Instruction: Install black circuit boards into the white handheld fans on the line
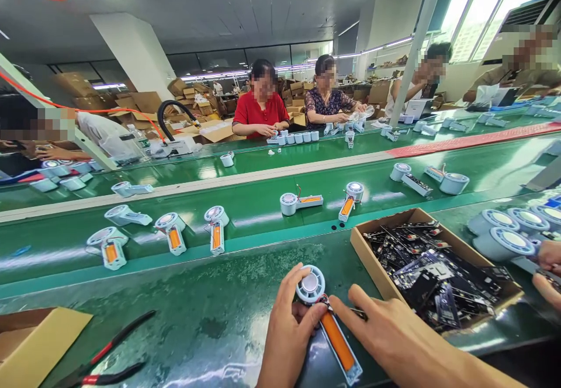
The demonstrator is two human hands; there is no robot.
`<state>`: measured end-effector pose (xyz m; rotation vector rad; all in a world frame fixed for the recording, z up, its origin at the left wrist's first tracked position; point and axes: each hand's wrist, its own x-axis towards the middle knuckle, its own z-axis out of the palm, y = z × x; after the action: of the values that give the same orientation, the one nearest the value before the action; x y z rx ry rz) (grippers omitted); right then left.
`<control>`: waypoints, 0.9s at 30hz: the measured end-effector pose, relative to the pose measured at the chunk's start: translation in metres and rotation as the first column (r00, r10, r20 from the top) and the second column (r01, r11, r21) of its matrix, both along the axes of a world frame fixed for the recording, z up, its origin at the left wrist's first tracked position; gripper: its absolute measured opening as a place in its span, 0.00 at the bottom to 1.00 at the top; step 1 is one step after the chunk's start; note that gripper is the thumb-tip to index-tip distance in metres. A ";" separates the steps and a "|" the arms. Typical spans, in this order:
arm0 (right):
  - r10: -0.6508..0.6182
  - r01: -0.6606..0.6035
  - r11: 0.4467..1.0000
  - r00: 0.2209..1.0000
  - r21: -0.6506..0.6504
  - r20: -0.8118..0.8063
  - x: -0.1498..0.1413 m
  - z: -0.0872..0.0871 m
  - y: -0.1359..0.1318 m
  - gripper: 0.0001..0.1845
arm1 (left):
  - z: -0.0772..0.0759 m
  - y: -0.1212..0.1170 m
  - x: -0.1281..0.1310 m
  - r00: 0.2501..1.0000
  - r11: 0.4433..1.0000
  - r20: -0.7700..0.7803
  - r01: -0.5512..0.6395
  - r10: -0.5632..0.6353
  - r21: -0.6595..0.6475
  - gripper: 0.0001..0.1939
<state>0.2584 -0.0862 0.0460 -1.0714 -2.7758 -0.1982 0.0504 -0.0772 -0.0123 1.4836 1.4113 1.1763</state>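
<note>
My left hand (pixel 287 324) grips a light-blue handheld fan body (pixel 311 283) by its round head, thumb near the neck. An orange battery (pixel 337 341) lies in its open handle, which points down toward me. Thin wires show at the neck between head and handle. Over the handle's upper end reaches my right hand (pixel 385 329), its index fingertip at these wires. Between its fingers sticks out a thin dark piece (pixel 360 313), mostly hidden, which looks like a small circuit board.
A cardboard box (pixel 366 259) full of black circuit boards stands right of my hands. Red-and-black pliers (pixel 109 350) and an open carton (pixel 52 341) lie at left. Several fan bodies (pixel 215 230) rest along the green conveyor (pixel 249 224). Another person's hand (pixel 547 259) is at far right; co-workers sit opposite.
</note>
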 end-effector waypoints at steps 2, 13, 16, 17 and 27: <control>0.064 -0.070 0.994 0.995 0.078 0.081 -0.003 0.008 0.000 0.25 | -0.001 0.000 0.000 0.999 0.998 0.047 0.028 -0.026 -0.051 0.25; -0.319 0.170 0.697 0.943 -0.697 -0.089 -0.002 0.020 0.019 0.13 | -0.002 -0.001 0.003 0.972 0.983 0.224 0.101 -0.065 -0.153 0.24; -0.086 0.101 0.895 0.995 -0.435 0.054 -0.005 0.023 0.015 0.16 | -0.001 -0.002 0.005 0.973 0.983 0.221 0.098 -0.062 -0.156 0.24; -0.012 0.052 0.941 0.993 -0.334 0.122 -0.006 0.022 0.014 0.17 | -0.001 -0.002 0.005 0.976 0.984 0.209 0.088 -0.055 -0.153 0.25; -0.186 0.088 0.865 0.971 -0.493 -0.153 -0.003 0.019 0.009 0.20 | 0.009 -0.005 0.010 0.949 0.952 0.299 0.176 -0.097 -0.252 0.33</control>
<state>0.2553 -0.0776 0.0647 -1.3112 -2.6261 0.5919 0.0600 -0.0820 -0.0030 1.1476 1.1989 1.0118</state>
